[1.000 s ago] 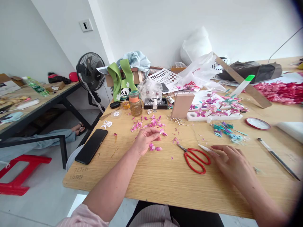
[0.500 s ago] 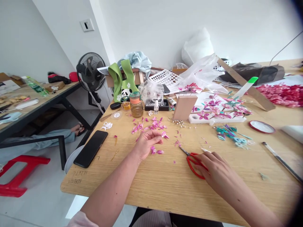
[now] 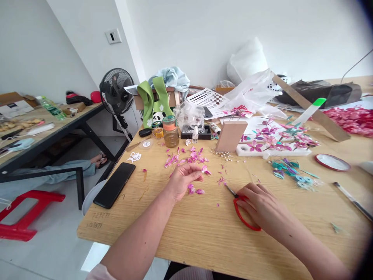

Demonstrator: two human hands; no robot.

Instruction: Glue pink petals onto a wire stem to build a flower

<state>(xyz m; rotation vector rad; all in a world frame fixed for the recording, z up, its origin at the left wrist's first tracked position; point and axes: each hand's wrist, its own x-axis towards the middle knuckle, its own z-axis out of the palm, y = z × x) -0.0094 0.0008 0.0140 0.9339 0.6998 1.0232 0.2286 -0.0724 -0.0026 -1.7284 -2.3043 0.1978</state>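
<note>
Head view: left grip [image 3: 184, 181] pinches a petal [image 3: 206, 170], right grip [image 3: 258, 200] seemingly clasps scissors [image 3: 235, 196] beneath it.

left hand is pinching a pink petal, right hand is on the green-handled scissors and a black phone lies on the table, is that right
One slip: the scissors are red-handled, not green-handled, as the head view shows. The left hand pinching a pink petal, the right hand on the scissors and the black phone on the table stand.
</note>
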